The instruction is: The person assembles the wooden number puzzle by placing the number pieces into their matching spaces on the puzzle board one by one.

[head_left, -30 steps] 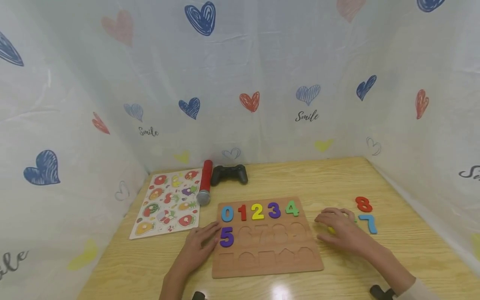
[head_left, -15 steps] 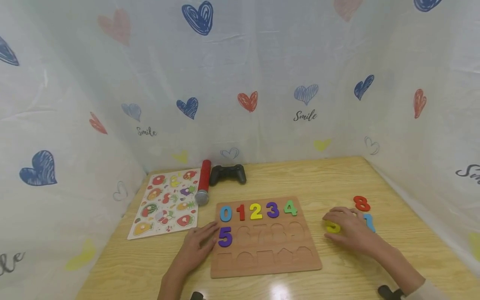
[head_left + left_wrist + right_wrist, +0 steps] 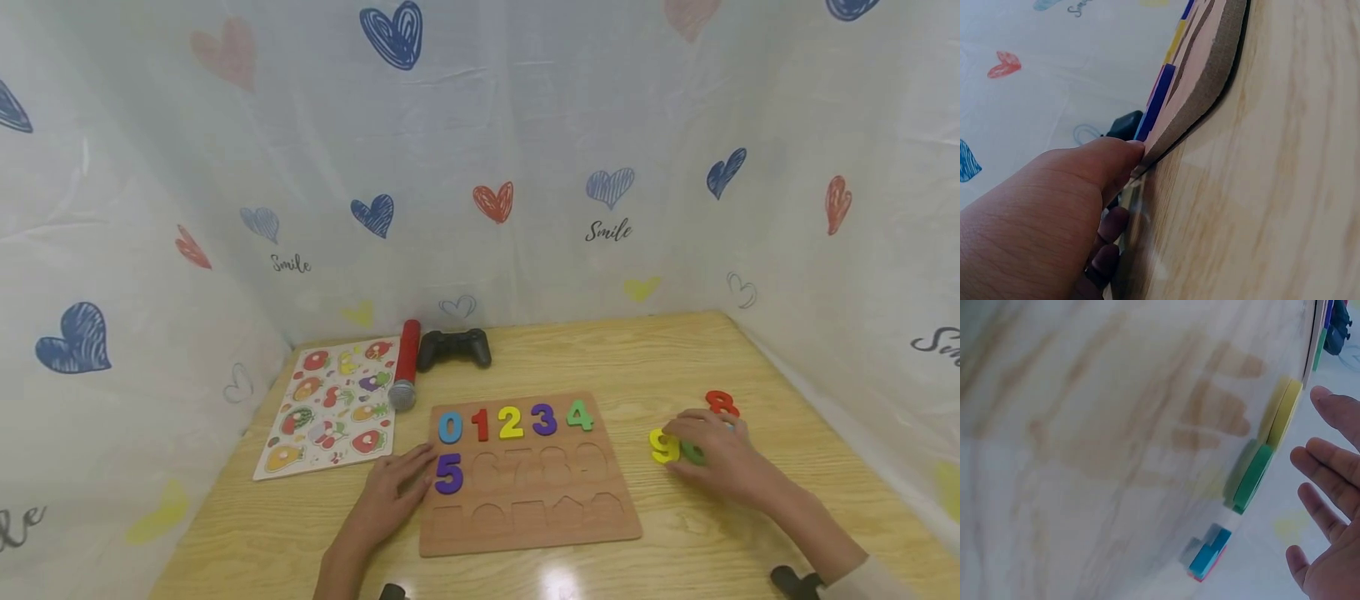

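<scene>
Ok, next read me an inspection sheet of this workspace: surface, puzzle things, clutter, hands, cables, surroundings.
Surface: wood-grain table, with a glare spot near its front.
Job's things: number board holds pieces 0 to 5; yellow 9, green piece, blue piece and red 8 lie off it, to the right.
Clutter: fruit board, red microphone, black controller, toward the back left.
Hands: left hand at the number board's left edge; right hand above the green piece, gripping nothing.
Cables: nothing seen.
Surroundings: white curtain printed with hearts and "Smile".
</scene>
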`<state>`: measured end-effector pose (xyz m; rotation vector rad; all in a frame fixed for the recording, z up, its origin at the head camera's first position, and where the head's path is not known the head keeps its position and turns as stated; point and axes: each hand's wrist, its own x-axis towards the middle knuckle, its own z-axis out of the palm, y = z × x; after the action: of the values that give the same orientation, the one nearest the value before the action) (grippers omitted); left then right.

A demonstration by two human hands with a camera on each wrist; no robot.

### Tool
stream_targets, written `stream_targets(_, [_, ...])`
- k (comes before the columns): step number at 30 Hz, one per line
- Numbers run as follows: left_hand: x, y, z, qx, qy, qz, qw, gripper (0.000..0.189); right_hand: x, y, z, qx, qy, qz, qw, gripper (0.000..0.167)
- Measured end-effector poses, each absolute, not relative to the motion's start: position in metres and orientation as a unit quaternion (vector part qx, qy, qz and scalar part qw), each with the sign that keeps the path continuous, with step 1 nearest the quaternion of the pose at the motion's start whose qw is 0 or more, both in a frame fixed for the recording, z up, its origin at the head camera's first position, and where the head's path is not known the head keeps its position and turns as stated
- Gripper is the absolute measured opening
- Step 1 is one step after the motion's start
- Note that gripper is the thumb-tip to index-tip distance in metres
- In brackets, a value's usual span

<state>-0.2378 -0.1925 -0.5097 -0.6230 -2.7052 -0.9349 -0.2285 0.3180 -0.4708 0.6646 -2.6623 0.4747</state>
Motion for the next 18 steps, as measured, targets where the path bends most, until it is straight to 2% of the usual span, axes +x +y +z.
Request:
stream_targets(7, [-0.238, -0.192, -0.510, -0.213, -0.917, -0.321, 0.105, 0.038, -0.229, 0.328, -0.468, 0.198, -0.957, 0.160, 0.137, 0.041])
stream_targets(18, [-0.237, -0.191, -0.510, -0.223, -0.916, -0.308, 0.127, 0.037, -0.230, 0.343, -0.474, 0.176, -0.967, 0.135, 0.129, 0.048])
